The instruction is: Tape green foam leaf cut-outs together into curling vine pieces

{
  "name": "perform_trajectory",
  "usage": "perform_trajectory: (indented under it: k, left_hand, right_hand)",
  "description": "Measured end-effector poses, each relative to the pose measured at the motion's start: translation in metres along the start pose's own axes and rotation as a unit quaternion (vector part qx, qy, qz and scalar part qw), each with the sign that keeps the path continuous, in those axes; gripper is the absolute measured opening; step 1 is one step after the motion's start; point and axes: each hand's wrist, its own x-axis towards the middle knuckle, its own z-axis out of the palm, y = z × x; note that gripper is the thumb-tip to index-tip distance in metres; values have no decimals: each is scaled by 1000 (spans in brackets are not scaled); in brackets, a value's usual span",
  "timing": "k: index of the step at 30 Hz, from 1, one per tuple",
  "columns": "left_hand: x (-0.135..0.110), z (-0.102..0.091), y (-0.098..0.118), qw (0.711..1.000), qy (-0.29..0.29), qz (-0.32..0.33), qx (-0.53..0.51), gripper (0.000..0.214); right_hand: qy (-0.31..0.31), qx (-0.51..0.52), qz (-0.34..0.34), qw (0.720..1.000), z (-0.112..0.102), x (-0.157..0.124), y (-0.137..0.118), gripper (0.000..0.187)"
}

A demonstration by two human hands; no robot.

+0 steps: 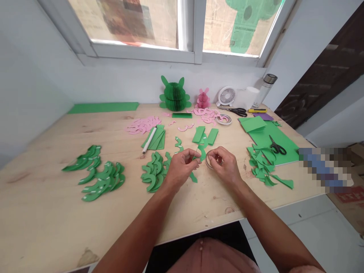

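My left hand (181, 167) pinches a curved green paper piece (201, 151) above the wooden table (42, 212). My right hand (223, 165) is closed on a small roll of clear tape (209, 161), held close to the paper piece. A heap of similar green curved cutouts (155, 172) lies just left of my left hand. Two more heaps of green cutouts (98, 174) lie further left.
Pink cutouts (143, 124), green strips (156, 138) and a white stick (149, 139) lie mid-table. Green scraps (263, 167), a green sheet (280, 142) with black scissors (277, 146) sit right. At the back stand a green honeycomb figure (174, 94), a pink one (203, 99), a fan (226, 96), a bottle (265, 89).
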Motion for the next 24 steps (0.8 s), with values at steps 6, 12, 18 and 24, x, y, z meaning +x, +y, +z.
perform_trajectory:
  k: [6, 12, 18, 24]
  left_hand:
    - [0, 0, -1, 1000, 0, -2, 0, 16]
    - [1, 0, -2, 1000, 1, -2, 3, 17]
    - [1, 0, -3, 1000, 1, 2, -1, 16]
    - [1, 1, -2, 1000, 0, 2, 1, 16]
  right_hand:
    - [15, 15, 14, 1000, -1, 1, 1, 9]
    - [-2, 40, 23, 999, 0, 1, 0, 9]
    - [-6, 53, 3, 999, 0, 0, -4, 9]
    - [-26, 27, 9, 999, 1, -1, -2, 6]
